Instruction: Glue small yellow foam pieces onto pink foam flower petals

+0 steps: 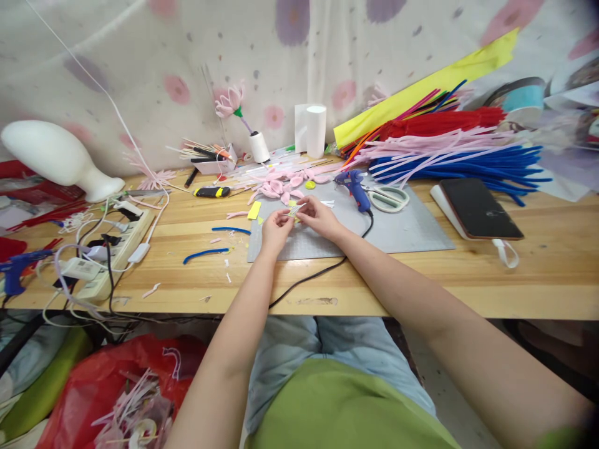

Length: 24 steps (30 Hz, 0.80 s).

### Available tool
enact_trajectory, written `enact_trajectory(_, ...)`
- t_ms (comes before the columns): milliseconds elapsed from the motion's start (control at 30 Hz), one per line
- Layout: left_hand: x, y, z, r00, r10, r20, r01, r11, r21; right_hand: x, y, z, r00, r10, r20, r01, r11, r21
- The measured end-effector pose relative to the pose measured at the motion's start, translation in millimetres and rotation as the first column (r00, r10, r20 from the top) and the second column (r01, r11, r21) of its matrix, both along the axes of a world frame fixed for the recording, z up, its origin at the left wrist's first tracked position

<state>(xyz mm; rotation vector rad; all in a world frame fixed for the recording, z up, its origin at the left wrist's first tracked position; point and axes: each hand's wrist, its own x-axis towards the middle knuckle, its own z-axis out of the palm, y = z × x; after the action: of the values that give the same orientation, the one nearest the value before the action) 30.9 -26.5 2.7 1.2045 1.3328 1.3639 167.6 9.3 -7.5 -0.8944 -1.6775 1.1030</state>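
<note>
Over the grey cutting mat (402,227), my left hand (277,231) and my right hand (319,218) meet fingertip to fingertip. Both pinch a small bundle of thin white strands (294,211) with a hint of yellow; its exact kind is too small to make out. Just beyond my fingers lie pink fuzzy petal shapes (278,187) and a small yellow coil (309,184). A blue hot glue gun (356,190) rests to the right of my right hand, beside scissors (390,198) with pale handles. A yellow paper piece (254,210) lies left of the petals.
Blue pipe cleaner pieces (206,254) and a utility knife (212,192) lie to the left. Pipe cleaner bundles (449,165) fill the back right, near a phone (480,209). A cabled power strip (116,249) and second glue gun (21,271) are far left. The black cord (311,279) crosses the front.
</note>
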Motion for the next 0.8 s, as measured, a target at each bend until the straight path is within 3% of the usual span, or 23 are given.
enact_trajectory(433, 1.4, -0.2, 1.4, 1.0, 0.021, 0.017, -0.021, 1.0, -0.016, -0.2, 4.1, -2.0, 0.987, 0.069, -0.146, -0.08, 0.994, -0.076)
enact_trajectory(800, 0.6, -2.7, 5.8, 1.0, 0.013, 0.018, -0.012, 0.999, -0.04, 1.0, 0.7, 3.1, 0.982, 0.1, -0.163, -0.116, 0.989, -0.093)
